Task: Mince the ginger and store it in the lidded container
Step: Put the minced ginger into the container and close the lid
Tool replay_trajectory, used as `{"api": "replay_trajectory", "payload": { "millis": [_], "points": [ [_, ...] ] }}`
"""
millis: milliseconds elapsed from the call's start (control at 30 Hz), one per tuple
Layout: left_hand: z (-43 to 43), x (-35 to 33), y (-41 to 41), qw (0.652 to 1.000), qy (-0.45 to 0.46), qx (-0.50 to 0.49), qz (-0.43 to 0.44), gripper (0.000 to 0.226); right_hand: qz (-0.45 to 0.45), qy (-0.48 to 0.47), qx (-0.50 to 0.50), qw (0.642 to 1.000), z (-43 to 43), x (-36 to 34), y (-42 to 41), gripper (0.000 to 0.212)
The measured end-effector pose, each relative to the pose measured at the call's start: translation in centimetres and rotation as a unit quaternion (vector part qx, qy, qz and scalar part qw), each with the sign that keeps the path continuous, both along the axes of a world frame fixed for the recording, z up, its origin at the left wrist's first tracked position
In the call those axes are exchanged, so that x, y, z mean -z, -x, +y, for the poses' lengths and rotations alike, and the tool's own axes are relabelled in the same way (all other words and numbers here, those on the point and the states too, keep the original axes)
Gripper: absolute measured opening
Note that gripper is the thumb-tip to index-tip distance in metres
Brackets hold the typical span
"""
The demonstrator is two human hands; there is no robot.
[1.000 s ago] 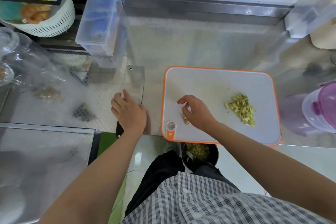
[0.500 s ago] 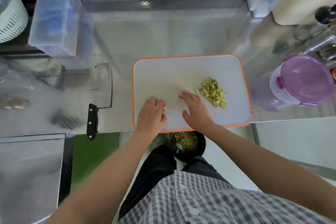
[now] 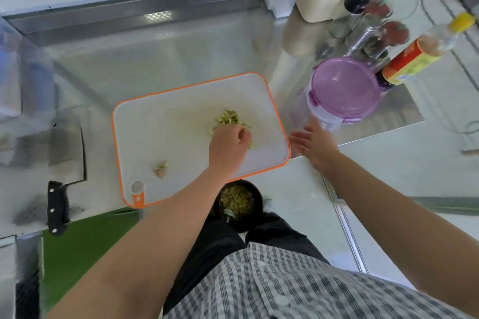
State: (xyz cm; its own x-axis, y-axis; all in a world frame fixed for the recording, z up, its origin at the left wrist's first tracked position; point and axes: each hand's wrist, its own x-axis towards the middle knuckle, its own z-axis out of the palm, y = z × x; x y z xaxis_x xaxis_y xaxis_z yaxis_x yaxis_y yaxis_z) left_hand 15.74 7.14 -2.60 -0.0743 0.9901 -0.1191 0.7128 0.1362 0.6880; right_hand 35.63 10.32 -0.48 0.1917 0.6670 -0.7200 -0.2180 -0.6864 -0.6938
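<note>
Steel counter [image 3: 160, 59] runs wide and bare behind the orange-rimmed cutting board [image 3: 181, 101], whose near edge sits right at the counter's front lip. Minced ginger [image 3: 229, 118] lies in a small pile toward the board's 2 o'clock. The left hand [image 3: 229, 149] rests on that pile, fingers curled down into it (the tips are hidden). A ginger scrap [image 3: 160, 169] lies apart at the board's 7 o'clock. Just off the board's 3 o'clock edge, the right hand [image 3: 313, 141] hovers with fingers straight and spread, holding nothing, close to the purple-lidded container [image 3: 344, 90], whose lid is on. A cleaver [image 3: 68, 158] lies at 9 o'clock, its handle overhanging the front lip. A black bowl [image 3: 239, 202] sits below at 6 o'clock.
</note>
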Motion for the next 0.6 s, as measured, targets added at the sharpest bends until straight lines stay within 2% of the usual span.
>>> {"api": "replay_trajectory", "payload": {
  "millis": [67,133,200,333,467,533,600],
  "points": [
    [1.2,-0.4,-3.4,0.999,0.005,-0.007,-0.037,0.024,0.060,0.024,0.095,0.993,0.9,0.1,-3.8,0.049],
    [2.2,-0.7,-6.5,0.998,0.011,-0.019,-0.064,0.018,0.077,0.020,0.144,0.986,1.9,0.1,-7.1,0.059],
    [3.0,-0.8,-9.1,0.996,0.031,-0.030,-0.078,0.016,0.063,0.013,0.162,0.985,3.0,0.1,-9.2,0.054],
    [4.3,-1.4,-13.2,0.987,0.067,-0.077,-0.124,0.015,0.010,0.000,0.129,0.992,4.1,0.4,-11.0,0.032],
    [5.6,-1.5,-15.9,0.960,0.093,-0.144,-0.223,0.031,0.045,-0.012,0.066,0.997,2.9,0.8,-12.1,0.028],
    [6.1,-1.4,-16.7,0.948,0.119,-0.168,-0.243,0.035,0.050,-0.010,0.031,0.998,2.2,1.2,-12.8,0.026],
    [6.4,-1.1,-17.1,0.939,0.146,-0.194,-0.243,0.039,0.050,-0.011,0.013,0.999,1.8,1.7,-13.4,0.034]
  ]
}}
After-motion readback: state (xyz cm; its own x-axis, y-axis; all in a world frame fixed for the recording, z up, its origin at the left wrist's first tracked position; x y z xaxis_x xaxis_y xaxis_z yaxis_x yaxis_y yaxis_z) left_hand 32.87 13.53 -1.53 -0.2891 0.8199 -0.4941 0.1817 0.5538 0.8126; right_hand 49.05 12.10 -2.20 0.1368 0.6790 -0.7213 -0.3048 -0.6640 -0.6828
